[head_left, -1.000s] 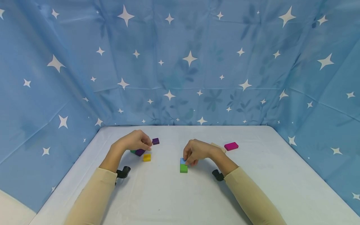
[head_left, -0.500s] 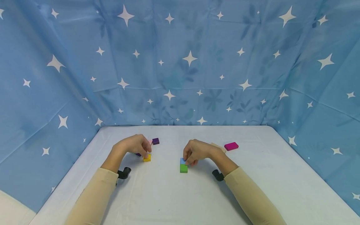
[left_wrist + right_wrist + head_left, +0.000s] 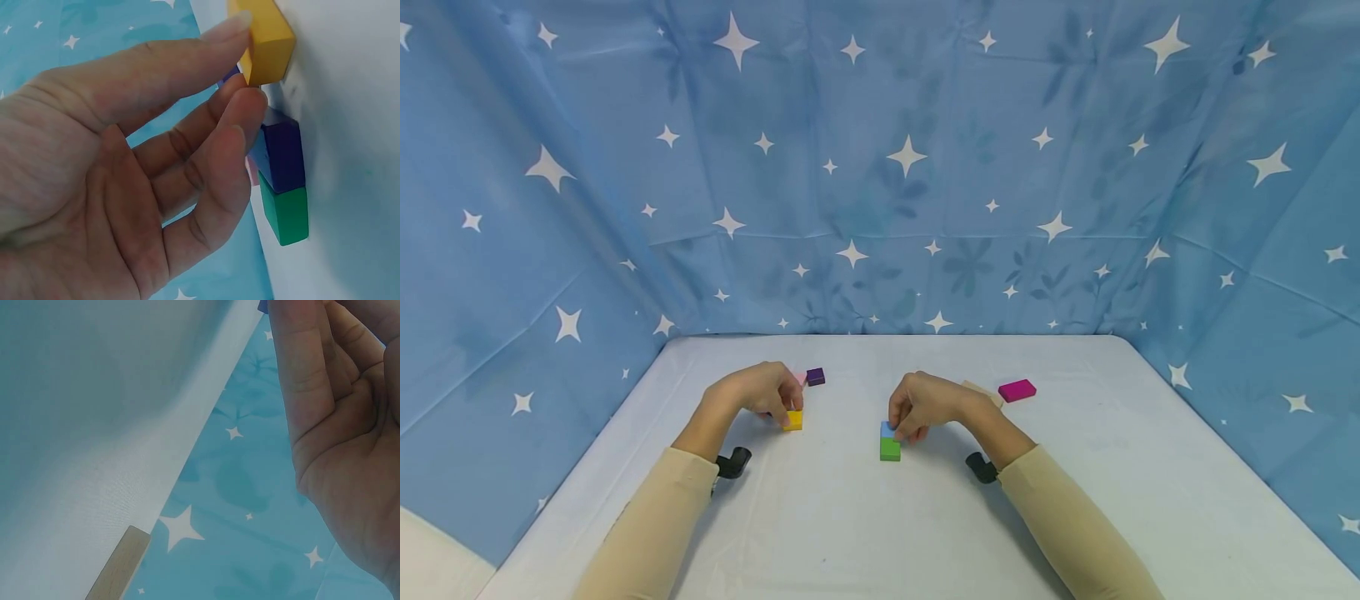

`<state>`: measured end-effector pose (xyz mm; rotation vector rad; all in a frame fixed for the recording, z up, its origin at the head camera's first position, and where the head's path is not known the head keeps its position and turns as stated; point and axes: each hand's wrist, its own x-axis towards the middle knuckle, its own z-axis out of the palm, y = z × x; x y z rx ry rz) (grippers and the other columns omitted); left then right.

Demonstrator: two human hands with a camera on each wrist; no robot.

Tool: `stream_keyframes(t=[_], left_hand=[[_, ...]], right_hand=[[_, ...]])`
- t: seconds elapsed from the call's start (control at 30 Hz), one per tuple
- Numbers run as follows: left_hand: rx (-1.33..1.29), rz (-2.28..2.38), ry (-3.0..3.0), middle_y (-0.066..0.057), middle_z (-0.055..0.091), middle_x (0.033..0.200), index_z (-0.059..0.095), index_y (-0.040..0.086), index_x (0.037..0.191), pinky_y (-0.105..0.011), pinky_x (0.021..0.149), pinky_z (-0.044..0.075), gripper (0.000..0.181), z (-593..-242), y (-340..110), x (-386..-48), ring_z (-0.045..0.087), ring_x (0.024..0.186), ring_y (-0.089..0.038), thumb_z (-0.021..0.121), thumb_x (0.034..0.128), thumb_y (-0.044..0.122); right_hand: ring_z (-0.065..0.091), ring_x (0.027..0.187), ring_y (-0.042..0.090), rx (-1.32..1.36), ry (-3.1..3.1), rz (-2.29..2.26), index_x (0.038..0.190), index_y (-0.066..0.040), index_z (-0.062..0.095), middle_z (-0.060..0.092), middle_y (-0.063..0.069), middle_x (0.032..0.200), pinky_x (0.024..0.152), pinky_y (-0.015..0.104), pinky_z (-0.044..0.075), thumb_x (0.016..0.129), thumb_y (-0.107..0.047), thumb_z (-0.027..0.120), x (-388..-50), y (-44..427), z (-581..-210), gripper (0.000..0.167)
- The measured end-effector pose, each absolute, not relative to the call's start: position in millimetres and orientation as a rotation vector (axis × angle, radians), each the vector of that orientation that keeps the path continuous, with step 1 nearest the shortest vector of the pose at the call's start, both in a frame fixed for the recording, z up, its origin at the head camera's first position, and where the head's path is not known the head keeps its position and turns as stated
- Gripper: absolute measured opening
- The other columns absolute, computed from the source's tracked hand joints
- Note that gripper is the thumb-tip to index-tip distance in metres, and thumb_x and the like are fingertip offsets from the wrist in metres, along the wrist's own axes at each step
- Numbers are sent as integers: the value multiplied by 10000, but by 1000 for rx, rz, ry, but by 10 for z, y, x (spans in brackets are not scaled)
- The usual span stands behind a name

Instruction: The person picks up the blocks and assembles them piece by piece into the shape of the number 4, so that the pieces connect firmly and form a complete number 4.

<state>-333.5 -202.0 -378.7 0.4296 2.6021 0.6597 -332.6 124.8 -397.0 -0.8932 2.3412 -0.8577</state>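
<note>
My left hand (image 3: 762, 392) pinches a small yellow block (image 3: 793, 420) between thumb and fingers. The left wrist view has the thumb on one face of that yellow block (image 3: 270, 47), with a dark purple block (image 3: 284, 156) and a green block (image 3: 289, 215) touching end to end just beyond the fingers. Near the table's middle my right hand (image 3: 928, 400) holds a light blue block (image 3: 887, 429), partly covered by the fingers. A bright green block (image 3: 890, 450) lies against its near side. The right wrist view shows only a corner of a blue thing at the fingertips.
Behind the left hand lie a pink block (image 3: 801, 378) and a small purple block (image 3: 816, 377). Past the right wrist are a pale wooden block (image 3: 985, 392), partly hidden, and a magenta block (image 3: 1017, 390). A starry blue curtain (image 3: 880, 183) borders the white table (image 3: 880, 533).
My left hand has come down and slightly toward me onto the yellow block and taken hold of it. The right hand keeps its place on the light blue block.
</note>
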Motion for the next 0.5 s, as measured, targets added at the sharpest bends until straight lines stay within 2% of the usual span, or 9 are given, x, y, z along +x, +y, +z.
stream_keyframes(t=[0.3, 0.5], left_hand=[[423, 660, 2603, -29, 622, 849, 755, 97, 946, -283, 674, 556, 179, -3801, -2038, -3344, 591, 731, -167, 862, 820, 29], [446, 674, 2621, -35, 632, 864, 756, 85, 938, -283, 726, 589, 184, -3827, -2023, -3353, 602, 785, -173, 871, 809, 21]], right_hand=[[759, 681, 230, -903, 2338, -868, 865, -70, 787, 782, 10, 791, 641, 341, 627, 857, -56, 845, -3328, 1250, -3971, 60], [757, 678, 222, -896, 2343, -863, 870, -66, 786, 780, 8, 792, 641, 331, 625, 859, -58, 842, -3323, 1251, -3971, 58]])
